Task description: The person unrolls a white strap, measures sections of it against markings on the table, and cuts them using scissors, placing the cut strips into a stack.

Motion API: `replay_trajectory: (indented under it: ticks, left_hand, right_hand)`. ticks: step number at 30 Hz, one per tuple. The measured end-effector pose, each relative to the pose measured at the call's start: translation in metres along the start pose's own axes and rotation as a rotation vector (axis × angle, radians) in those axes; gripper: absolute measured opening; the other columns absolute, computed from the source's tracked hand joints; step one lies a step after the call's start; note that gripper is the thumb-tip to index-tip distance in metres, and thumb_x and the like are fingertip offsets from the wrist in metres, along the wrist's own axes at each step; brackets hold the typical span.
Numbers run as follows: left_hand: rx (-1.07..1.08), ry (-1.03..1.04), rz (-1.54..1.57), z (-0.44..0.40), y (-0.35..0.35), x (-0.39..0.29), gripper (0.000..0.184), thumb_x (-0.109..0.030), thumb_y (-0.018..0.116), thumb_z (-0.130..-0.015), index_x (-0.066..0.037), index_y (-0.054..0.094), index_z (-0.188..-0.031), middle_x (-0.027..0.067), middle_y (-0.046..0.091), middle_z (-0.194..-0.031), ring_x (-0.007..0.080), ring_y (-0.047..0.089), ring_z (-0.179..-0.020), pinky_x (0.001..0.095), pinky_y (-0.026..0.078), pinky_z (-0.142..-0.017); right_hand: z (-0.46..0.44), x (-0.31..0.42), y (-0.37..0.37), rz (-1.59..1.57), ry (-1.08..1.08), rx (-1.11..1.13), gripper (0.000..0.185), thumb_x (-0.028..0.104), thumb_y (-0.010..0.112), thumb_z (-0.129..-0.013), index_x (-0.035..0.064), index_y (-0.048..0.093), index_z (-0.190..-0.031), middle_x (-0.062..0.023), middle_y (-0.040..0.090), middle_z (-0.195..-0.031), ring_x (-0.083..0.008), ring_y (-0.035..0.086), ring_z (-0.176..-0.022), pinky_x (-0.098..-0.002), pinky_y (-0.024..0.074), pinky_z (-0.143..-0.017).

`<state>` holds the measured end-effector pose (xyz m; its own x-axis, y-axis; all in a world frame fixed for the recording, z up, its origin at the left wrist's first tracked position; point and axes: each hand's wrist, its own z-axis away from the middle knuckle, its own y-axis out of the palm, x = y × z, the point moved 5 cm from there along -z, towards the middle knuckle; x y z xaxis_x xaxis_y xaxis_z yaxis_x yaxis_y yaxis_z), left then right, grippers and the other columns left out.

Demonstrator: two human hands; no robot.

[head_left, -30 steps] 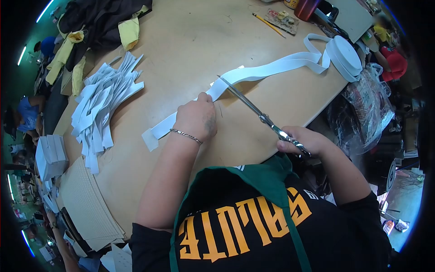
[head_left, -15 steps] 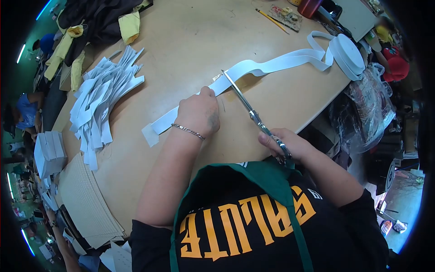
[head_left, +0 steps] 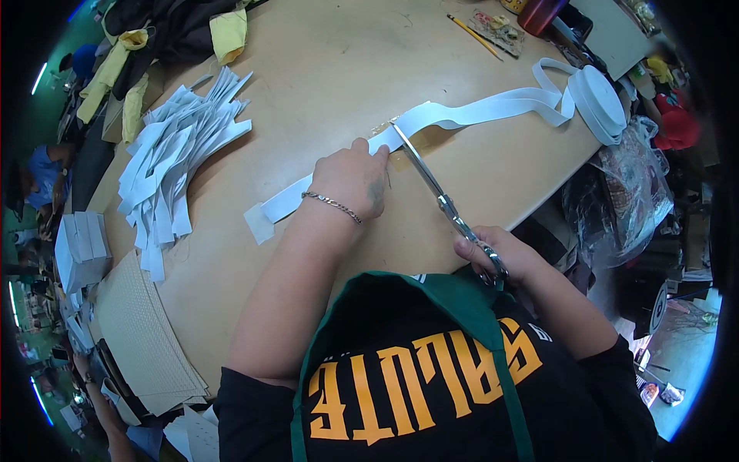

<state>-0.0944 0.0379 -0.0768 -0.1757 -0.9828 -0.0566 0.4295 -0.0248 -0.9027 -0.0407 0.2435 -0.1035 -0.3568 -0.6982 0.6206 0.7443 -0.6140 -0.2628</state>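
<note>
A flat white band (head_left: pixel 385 140), which looks like elastic, runs across the table under my left hand (head_left: pixel 350 181). That hand presses the band down, most fingers curled and two fingertips on it near the scissors. My right hand (head_left: pixel 504 258) is wrapped round the handles of metal scissors (head_left: pixel 440 196). Their blades lie across the band, tips just past its far edge; whether it is cut through I cannot tell. The band's left end meets a pale piece of tape (head_left: pixel 259 223). To the right, the band loops back to its white roll (head_left: pixel 599 104).
Left of my hand lies a pile of cut white strips (head_left: pixel 173 162). Dark and yellow cloth (head_left: pixel 173 35) sits at the far left. A pencil (head_left: pixel 475 37) and a red container (head_left: pixel 543 14) are at the back. Plastic wrapping (head_left: pixel 620 173) hangs beyond the right edge. Stacked cream sheets (head_left: pixel 146 331) lie front left.
My left hand has shifted slightly along the band towards the scissors, and its two leading fingertips have spread apart. The scissors stay across the band. The view has turned a little.
</note>
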Motion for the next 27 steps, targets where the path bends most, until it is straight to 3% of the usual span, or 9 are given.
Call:
replay_trajectory:
  ticks: [3,12,18,24,27]
  left_hand:
    - [-0.010,-0.048,0.052,0.002,-0.005,-0.001,0.061,-0.018,0.059,-0.072,-0.008,0.039,-0.130,0.0166,0.051,-0.105,0.0301,0.059,-0.091,0.0377,0.049,-0.079]
    - [0.005,-0.035,0.115,-0.009,-0.004,0.011,0.037,-0.018,0.052,-0.078,0.001,0.051,-0.110,0.0188,0.054,-0.105,0.0315,0.059,-0.092,0.0368,0.049,-0.080]
    - [-0.111,-0.050,0.220,-0.008,-0.009,0.015,0.029,-0.018,0.053,-0.081,0.000,0.054,-0.104,0.0168,0.056,-0.100,0.0322,0.060,-0.088,0.0360,0.048,-0.079]
    - [-0.182,-0.103,0.123,-0.010,-0.003,0.012,0.018,-0.015,0.053,-0.081,-0.001,0.054,-0.093,0.0154,0.056,-0.095,0.0313,0.061,-0.082,0.0395,0.051,-0.072]
    - [-0.277,-0.076,0.061,-0.005,-0.003,0.010,0.015,-0.010,0.052,-0.080,-0.002,0.053,-0.093,0.0139,0.056,-0.092,0.0298,0.062,-0.079,0.0411,0.051,-0.066]
  right_hand:
    - [-0.001,0.000,0.001,0.049,-0.004,-0.003,0.076,0.075,0.049,-0.071,-0.0003,0.057,-0.074,-0.0067,0.052,-0.059,-0.0163,0.055,-0.056,-0.0265,0.0448,-0.053]
    - [0.004,-0.002,0.000,-0.031,0.012,0.002,0.072,0.071,0.054,-0.072,0.0002,0.057,-0.078,-0.0039,0.050,-0.061,-0.0140,0.053,-0.055,-0.0252,0.0434,-0.051]
    - [0.004,-0.002,0.004,-0.038,-0.012,-0.002,0.075,0.075,0.052,-0.069,0.0006,0.057,-0.078,-0.0037,0.049,-0.060,-0.0130,0.052,-0.053,-0.0246,0.0430,-0.050]
    - [0.007,-0.008,-0.010,0.041,-0.073,-0.097,0.059,0.057,0.067,-0.070,-0.0002,0.058,-0.077,-0.0057,0.053,-0.062,-0.0146,0.053,-0.055,-0.0280,0.0426,-0.052]
    - [0.044,-0.015,-0.056,0.309,0.019,-0.027,0.044,0.042,0.075,-0.067,0.0021,0.057,-0.074,-0.0050,0.055,-0.062,-0.0133,0.051,-0.058,-0.0292,0.0422,-0.055]
